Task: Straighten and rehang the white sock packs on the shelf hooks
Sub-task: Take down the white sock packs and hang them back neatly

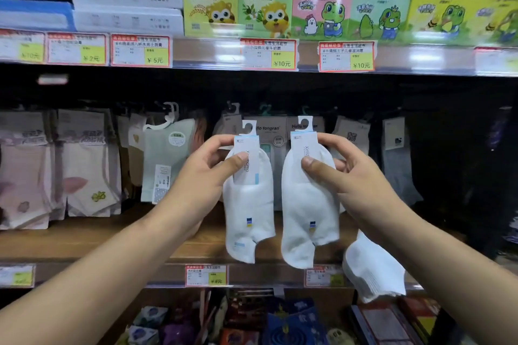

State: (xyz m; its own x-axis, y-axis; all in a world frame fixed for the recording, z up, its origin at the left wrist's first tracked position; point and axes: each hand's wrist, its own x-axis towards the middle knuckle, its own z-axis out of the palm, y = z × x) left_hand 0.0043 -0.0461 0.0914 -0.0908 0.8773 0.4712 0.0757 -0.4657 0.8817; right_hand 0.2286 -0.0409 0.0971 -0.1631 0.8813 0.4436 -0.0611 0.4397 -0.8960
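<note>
Shop shelving fills my view: upper shelf edge (213,53) with red-bordered price tags and cartoon cream boxes above, dark hook row below it, wooden lower shelf (84,235) under the hanging stock.

Left to right along the hooks: pink and beige patterned sock packs (84,165) hang straight, then a pale green sock pack (165,157) on a white plastic hanger, slightly tilted. Not task items as far as I judge.

Progress: both white sock packs are off the hooks and in hand, so rehanging is not done. Neither hanger tab touches a hook that I can see. Hooks themselves are lost in the dark gap; can't tell which ones are free.

My left hand (201,168) pinches the left white ankle-sock pack with blue-trimmed card header (249,199). Thumb presses the card front, fingers curl behind, narrow grip. Pack hangs upright, tab on top.

My right hand (344,168) pinches the right white ankle-sock pack with matching card header (308,204) the same way: thumb on the card front, fingers wrapped round the back edge, closed tight. Upright, level with the first, just beside it, not touching.

A loose white ribbed sock bundle (372,269) dangles below my right wrist, past the shelf lip. Can't tell what holds it. Likely needs sorting too.

Left to do, by my read: lift both tabs onto hooks, then deal with the bundle.
</note>
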